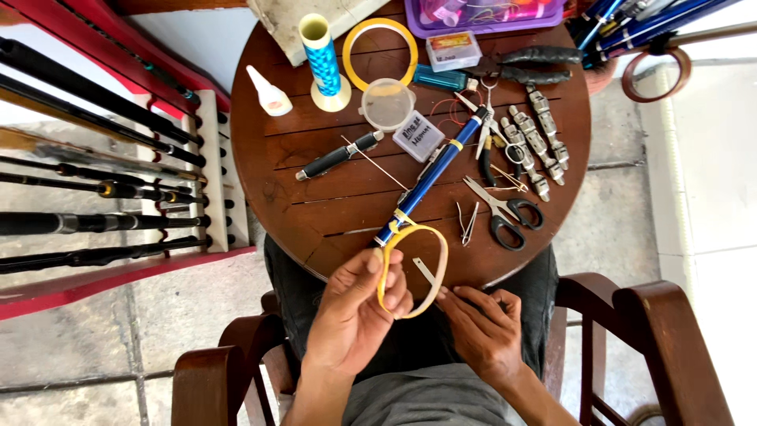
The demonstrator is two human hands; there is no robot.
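A: So, where is the yellow ring-shaped roll of tape point(412, 268) at this moment?

B: At the near edge of the round dark wooden desk point(315, 197), just in front of the seated person's lap. The left hand point(359, 312) grips it, thumb on the outside of the ring and fingers curled through it. The roll touches the near end of the long blue rod point(430, 177) that lies slanted across the desk.

A: And the right hand point(481, 327)?

B: It lies low, palm down, fingers closed to a pinch at the roll's lower right side, seemingly on the tape's free end; a short pale strip point(424, 270) shows inside the ring. Whether the fingertips really clamp the tape cannot be told for certain.

A: How should the person handle this well?

B: As a judgement: keep the roll steady in the left hand, draw the end out taut and straight, and keep the sticky side off the fingers, so that it lies flat against the rod.

A: What lies round about?

B: The black-handled scissors point(505, 213) are just right of the rod, with small metal tweezers point(467, 223) between them. Farther off stand a blue patterned spool point(323, 59), a second yellow tape ring point(380, 54) and a small white glue bottle point(268, 93). A rack of dark rods point(102, 189) stands at the left, on the floor.
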